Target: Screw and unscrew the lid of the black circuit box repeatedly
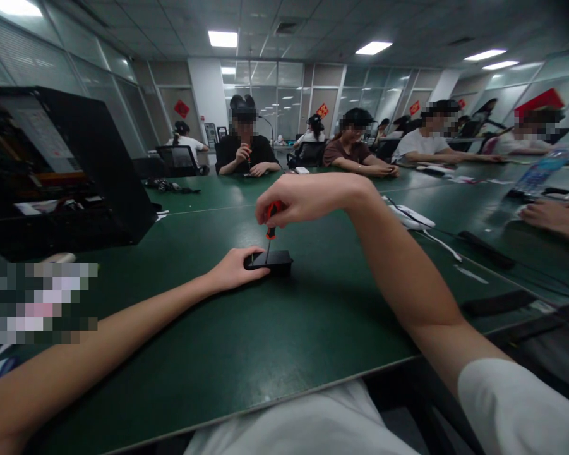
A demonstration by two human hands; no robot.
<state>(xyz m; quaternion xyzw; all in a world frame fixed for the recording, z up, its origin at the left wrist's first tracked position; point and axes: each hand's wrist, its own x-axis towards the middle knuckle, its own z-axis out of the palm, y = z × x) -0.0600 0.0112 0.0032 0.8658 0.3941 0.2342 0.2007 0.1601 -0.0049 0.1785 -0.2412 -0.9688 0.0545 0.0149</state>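
A small black box-shaped device (279, 260) lies on the green table (218, 366) in front of me. My left hand (234, 268) grips its left end, thumb on the near side and fingers on the far side. Above it, my right hand (293, 201) is closed around the red and black handle of a screwdriver (271, 232). The screwdriver stands nearly upright, and its thin shaft reaches down to the top of the black device. Whether the tip sits in a screw is too small to tell.
At the left stands an open black computer case (89, 170). A white power strip (410, 217) and dark cables lie to the right, with a plastic bottle (542, 169) beyond. Another person's hands (554, 218) rest at the right edge. Several people sit across the table.
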